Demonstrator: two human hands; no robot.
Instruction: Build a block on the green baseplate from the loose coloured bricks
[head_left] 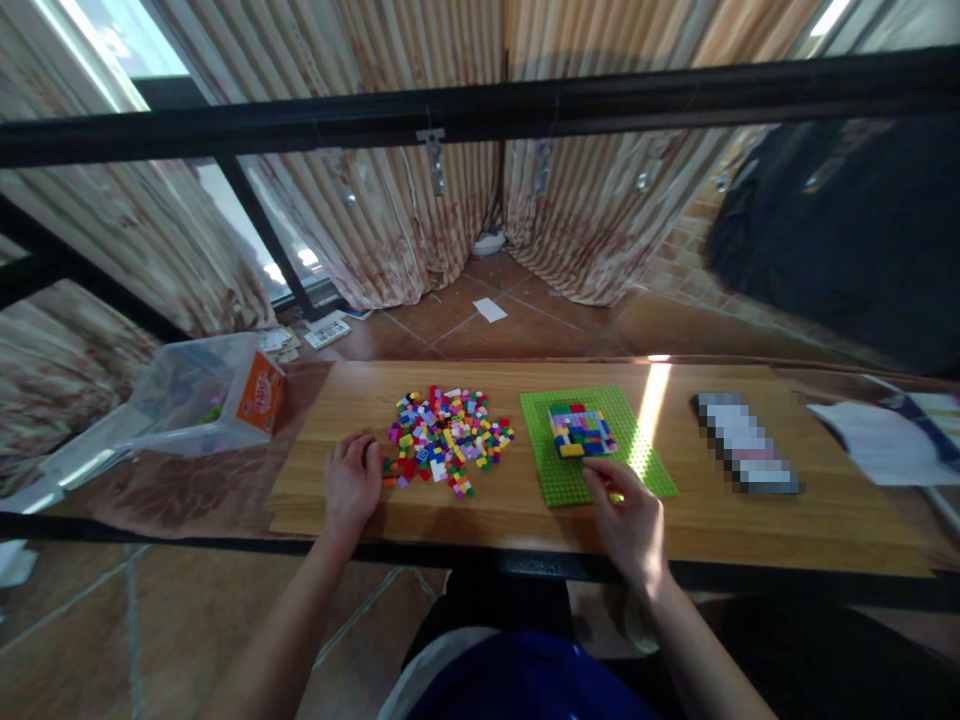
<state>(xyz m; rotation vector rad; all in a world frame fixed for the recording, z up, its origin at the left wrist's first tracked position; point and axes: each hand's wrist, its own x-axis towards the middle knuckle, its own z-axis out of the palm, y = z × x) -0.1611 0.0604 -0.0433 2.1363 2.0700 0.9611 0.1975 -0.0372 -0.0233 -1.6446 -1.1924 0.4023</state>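
Observation:
My left hand [352,482] rests on the table at the left edge of a loose pile of small coloured toy bricks [454,435]. Its fingers are curled in and closed, and no brick shows in them. Right of the pile lies a green studded baseplate [551,485]. On it sits a low, roughly square build of multicoloured bricks [581,430], with a yellow brick at its near left corner. My right hand [628,512] is over the near edge of the baseplate, thumb and forefinger pinched just below the build. Whatever is between those fingertips is too small to make out.
A clear plastic box [199,395] with an orange label stands left of the wooden tabletop [832,520]. A blurred-out flat object [746,445] lies on the right. Papers [877,440] lie beyond it. A black bar [480,115] crosses in front of the curtains.

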